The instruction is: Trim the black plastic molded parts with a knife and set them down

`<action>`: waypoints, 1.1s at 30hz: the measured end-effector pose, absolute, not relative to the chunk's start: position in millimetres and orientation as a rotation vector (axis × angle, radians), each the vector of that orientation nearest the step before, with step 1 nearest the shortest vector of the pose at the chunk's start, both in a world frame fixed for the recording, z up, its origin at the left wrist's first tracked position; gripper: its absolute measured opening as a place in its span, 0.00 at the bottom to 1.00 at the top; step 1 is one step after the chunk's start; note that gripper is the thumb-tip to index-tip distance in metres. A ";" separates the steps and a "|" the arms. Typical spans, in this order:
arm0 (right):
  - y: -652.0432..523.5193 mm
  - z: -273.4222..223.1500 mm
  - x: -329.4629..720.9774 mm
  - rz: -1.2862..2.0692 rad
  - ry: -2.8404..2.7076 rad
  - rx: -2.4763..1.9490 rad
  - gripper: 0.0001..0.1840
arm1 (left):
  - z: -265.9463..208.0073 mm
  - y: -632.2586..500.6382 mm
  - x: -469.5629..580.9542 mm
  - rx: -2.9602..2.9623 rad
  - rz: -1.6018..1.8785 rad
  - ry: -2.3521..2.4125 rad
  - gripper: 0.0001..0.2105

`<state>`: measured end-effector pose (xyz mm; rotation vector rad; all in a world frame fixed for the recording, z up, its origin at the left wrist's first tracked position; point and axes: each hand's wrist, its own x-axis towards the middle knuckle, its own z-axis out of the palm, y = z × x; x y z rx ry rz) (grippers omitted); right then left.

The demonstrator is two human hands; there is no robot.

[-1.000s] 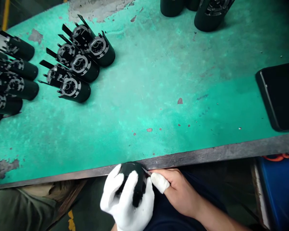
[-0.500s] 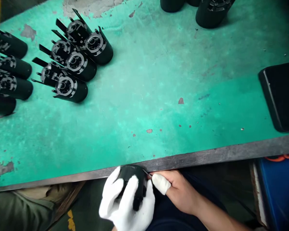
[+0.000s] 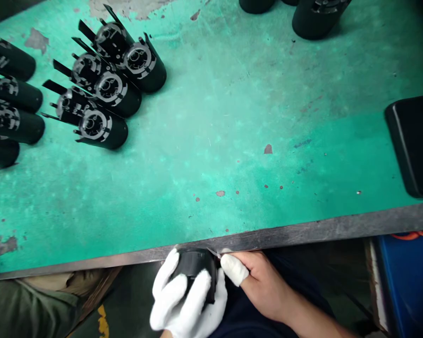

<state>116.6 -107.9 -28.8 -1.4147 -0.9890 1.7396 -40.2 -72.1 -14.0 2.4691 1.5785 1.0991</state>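
Note:
My left hand (image 3: 188, 305), in a white glove, is wrapped round a black cylindrical plastic housing (image 3: 193, 263) just below the bench edge. Glove fingers cover much of its lower side. My right hand (image 3: 257, 279) is bare apart from a white cover on the thumb. Its thumb and forefinger pinch a thin metal tool (image 3: 214, 252), whose tip meets the upper right rim of the housing. Most of the tool is hidden in the grip, so its exact kind is unclear.
Several similar black housings (image 3: 114, 131) stand in rows on the green bench (image 3: 204, 141) at left. More housings (image 3: 313, 21) are at the far edge. A black phone-like object (image 3: 416, 145) lies at right. Below are a blue bin (image 3: 405, 281) and someone's green-clothed leg (image 3: 28, 307).
My left hand has turned the housing slightly and shifted a little down and right. The right hand stays close to the rim, its thumb slightly left. The view has shifted slightly.

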 end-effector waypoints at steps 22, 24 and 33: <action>-100.4 -28.0 116.6 1.716 -0.989 -1.368 0.21 | -19.8 -77.0 -45.8 2.515 1.113 1.509 0.24; -100.0 -29.7 120.5 1.737 -1.018 -1.339 0.22 | -20.0 -79.1 -47.1 2.501 1.105 1.488 0.25; -97.0 -18.0 117.9 1.782 -1.058 -1.487 0.22 | -36.5 -82.3 -61.8 2.555 1.101 1.481 0.29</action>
